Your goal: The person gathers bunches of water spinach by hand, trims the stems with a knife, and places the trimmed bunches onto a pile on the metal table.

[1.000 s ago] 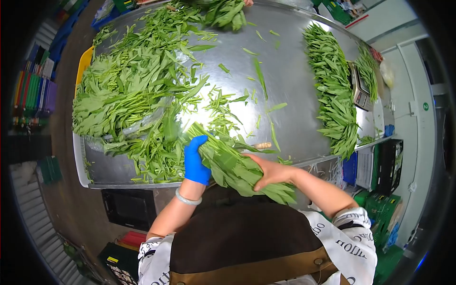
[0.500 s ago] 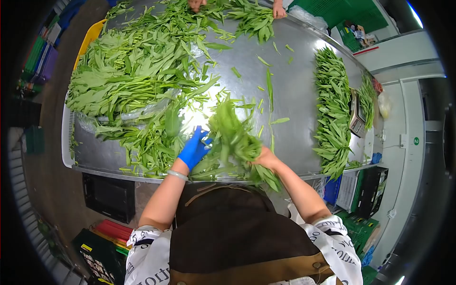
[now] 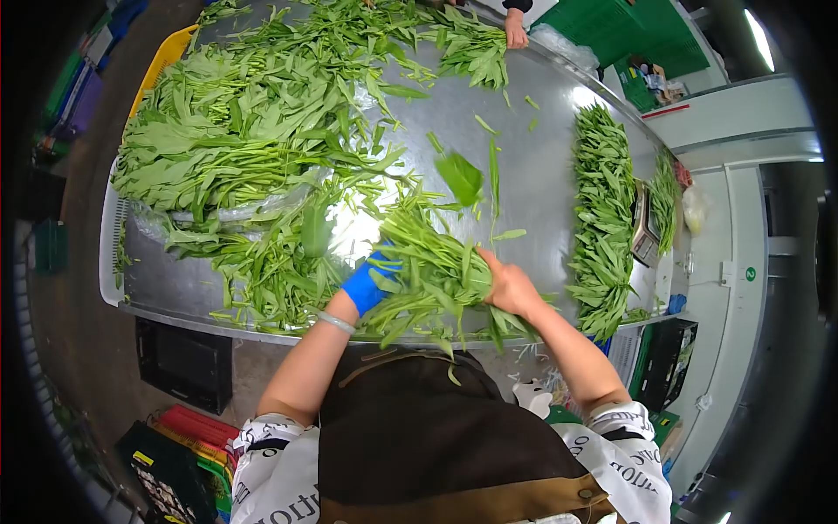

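A bunch of water spinach (image 3: 436, 258), long green stems with narrow leaves, is held over the near edge of the metal table. My right hand (image 3: 511, 284), bare, is closed around the bunch from the right. My left hand (image 3: 368, 284), in a blue glove, presses against its left side, fingers closed on the stems and partly hidden by them. Just beyond the bunch is a single broad leaf (image 3: 460, 177), blurred by motion. To the left, a large heap of loose greens (image 3: 227, 148) covers the table.
Along the right lies a row of bunched greens (image 3: 602, 218), beside a weighing scale (image 3: 646, 227). A co-worker's hand (image 3: 516, 30) rests by greens at the far edge. A yellow crate (image 3: 166, 61) stands far left. Cut stems and leaves are scattered over the metal tabletop (image 3: 541, 175).
My left hand has gone from open beside the bunch to closed on its stems. My right hand has shifted slightly right, still holding the bunch. A loose leaf now appears beyond it.
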The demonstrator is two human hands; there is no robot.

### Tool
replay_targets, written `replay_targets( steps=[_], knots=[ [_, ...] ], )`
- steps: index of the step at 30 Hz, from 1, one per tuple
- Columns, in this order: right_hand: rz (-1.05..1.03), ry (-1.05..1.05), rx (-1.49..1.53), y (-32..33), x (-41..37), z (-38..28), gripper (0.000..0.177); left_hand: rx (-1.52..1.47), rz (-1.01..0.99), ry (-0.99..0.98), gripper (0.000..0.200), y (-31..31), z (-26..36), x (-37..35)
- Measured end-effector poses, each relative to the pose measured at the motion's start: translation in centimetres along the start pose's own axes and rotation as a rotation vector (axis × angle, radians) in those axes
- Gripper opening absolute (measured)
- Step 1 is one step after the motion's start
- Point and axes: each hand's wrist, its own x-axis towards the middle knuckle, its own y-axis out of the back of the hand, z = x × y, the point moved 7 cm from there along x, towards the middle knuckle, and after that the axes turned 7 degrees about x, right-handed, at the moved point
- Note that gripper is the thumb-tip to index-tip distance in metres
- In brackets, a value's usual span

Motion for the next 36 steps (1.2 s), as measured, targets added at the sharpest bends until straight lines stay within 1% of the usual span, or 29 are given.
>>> replay_targets(
  steps=[2, 3, 4, 5, 6, 8, 10, 11, 12, 14, 17, 18, 20, 22, 23, 24, 25, 26, 27, 29, 30, 32, 33, 34, 35, 36],
  knots=[
    [-0.001, 0.062, 0.059, 1.8, -1.1, 0.0, 0.081, -0.568, 0.109, 0.453, 0.038, 0.1, -0.8, -0.2],
    [0.056, 0.088, 0.006, 3.3, -2.0, -0.4, 0.083, -0.586, 0.154, 0.49, 0.037, 2.1, -2.2, -0.6],
    [0.115, 0.112, -0.047, 5.0, -3.2, -1.0, 0.084, -0.472, 0.258, 0.451, 0.035, 4.6, -3.1, -0.6],
    [0.178, 0.136, -0.097, 6.3, -4.0, -1.6, 0.086, -0.501, 0.361, 0.454, 0.032, 7.5, -3.7, -1.1],
    [0.205, 0.169, -0.13, 6.8, -4.7, -2.1, 0.085, -0.711, 0.452, 0.208, 0.031, 9.1, 1.4, -1.0],
    [0.252, 0.24, -0.195, 7.5, -5.5, -3.2, 0.085, -0.875, 0.38, 0.355, 0.036, 9.4, 1.7, -1.2],
    [0.263, 0.333, -0.306, 6.8, -5.4, -5.3, 0.084, -0.547, -0.045, 0.303, 0.03, 4.7, 6.1, -0.1],
    [0.268, 0.381, -0.363, 6.4, -5.3, -6.3, 0.084, -0.383, -0.079, 0.189, 0.032, 2.3, 6.0, -0.3],
    [0.295, 0.395, -0.366, 6.5, -5.3, -6.8, 0.084, -0.381, -0.005, 0.262, 0.028, 1.1, 10.2, 0.0],
    [0.35, 0.417, -0.373, 6.8, -5.4, -7.3, 0.084, -0.471, 0.11, 0.245, 0.026, 1.2, 9.8, 0.6],
    [0.415, 0.332, -0.243, 8.1, -6.3, -5.9, 0.082, -0.8, 0.191, 0.377, 0.024, 4.4, 8.5, 0.0],
    [0.434, 0.311, -0.192, 8.6, -6.7, -5.6, 0.082, -0.852, 0.294, 0.34, 0.024, 6.2, 8.8, 0.1],
    [0.405, 0.303, -0.195, 8.5, -7.0, -5.8, 0.082, -0.872, 0.36, 0.31, 0.028, 8.7, 7.4, -0.4],
    [0.382, 0.312, -0.195, 7.9, -7.0, -5.8, 0.082, -0.638, 0.111, 0.257, 0.032, 6.2, 8.4, 0.2],
    [0.318, 0.296, -0.285, 6.9, -6.6, -5.4, 0.083, -0.521, -0.013, 0.228, 0.034, 4.5, 9.3, 0.4],
    [0.33, 0.352, -0.34, 6.6, -6.6, -6.3, 0.084, -0.453, -0.013, 0.1, 0.036, 2.9, 8.7, 0.4],
    [0.343, 0.407, -0.395, 6.3, -6.4, -7.4, 0.085, -0.385, -0.012, -0.028, 0.038, 0.5, 6.7, 0.0],
    [0.357, 0.464, -0.45, 6.2, -6.4, -8.2, 0.087, -0.429, 0.013, -0.035, 0.038, 0.6, 6.7, -0.1],
    [0.365, 0.461, -0.415, 6.4, -6.4, -7.5, 0.087, -0.474, 0.039, -0.043, 0.038, 0.8, 8.1, 0.0],
    [0.415, 0.435, -0.399, 7.6, -7.3, -7.3, 0.085, -0.791, 0.132, 0.185, 0.033, 3.6, 9.2, -0.2],
    [0.438, 0.419, -0.39, 8.2, -7.8, -7.4, 0.085, -0.866, 0.263, 0.22, 0.033, 5.1, 8.4, -0.1],
    [0.45, 0.472, -0.468, 8.3, -8.3, -7.8, 0.078, -1.006, 0.533, 0.291, 0.033, 7.8, 6.9, -0.7],
    [0.442, 0.482, -0.516, 8.2, -8.4, -8.1, 0.076, -0.99, 0.45, 0.269, 0.028, 8.1, 7.8, -0.7],
    [0.436, 0.493, -0.563, 8.0, -8.3, -8.3, 0.073, -0.722, 0.316, 0.174, 0.029, 7.7, 8.9, -0.2],
    [0.469, 0.56, -0.599, 7.5, -8.1, -8.8, 0.064, -0.455, 0.182, 0.08, 0.03, 6.4, 10.0, -0.1],
    [0.46, 0.568, -0.632, 7.1, -8.0, -8.7, 0.063, -0.67, 0.092, 0.21, 0.032, 4.7, 9.6, -0.7]
  ],
)
